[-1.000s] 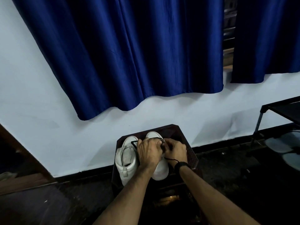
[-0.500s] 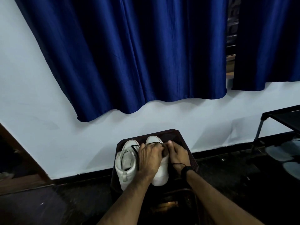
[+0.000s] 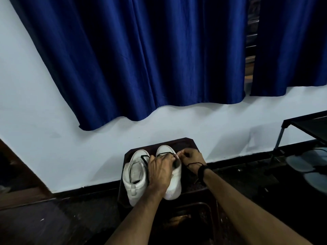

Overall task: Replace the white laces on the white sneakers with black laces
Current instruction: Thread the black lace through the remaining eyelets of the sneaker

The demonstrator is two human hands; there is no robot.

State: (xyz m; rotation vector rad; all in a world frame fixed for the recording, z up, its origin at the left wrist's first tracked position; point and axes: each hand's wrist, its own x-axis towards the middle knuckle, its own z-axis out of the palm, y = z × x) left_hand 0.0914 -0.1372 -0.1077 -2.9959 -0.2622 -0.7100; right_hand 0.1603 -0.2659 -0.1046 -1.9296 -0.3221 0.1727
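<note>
Head view: two white high-top sneakers stand side by side, toes toward the wall, on a dark wooden stool (image 3: 191,144) set against the white wall (image 3: 53,138). The left sneaker (image 3: 135,175) sits on the stool's left half, a black lace (image 3: 144,159) crossing its toe end. The right sneaker (image 3: 174,184) sits just beside it, with another black lace run (image 3: 163,153) across its front. The left hand (image 3: 159,171) lies over the right sneaker's tongue area, fingers curled; whether they pinch the lace cannot be told. The right hand (image 3: 192,159), just right of that sneaker, has fingers curled, pinching what looks like a lace end. A black wristband (image 3: 201,172) circles the right wrist. Blue curtains (image 3: 141,59) hang above the stool.
</note>
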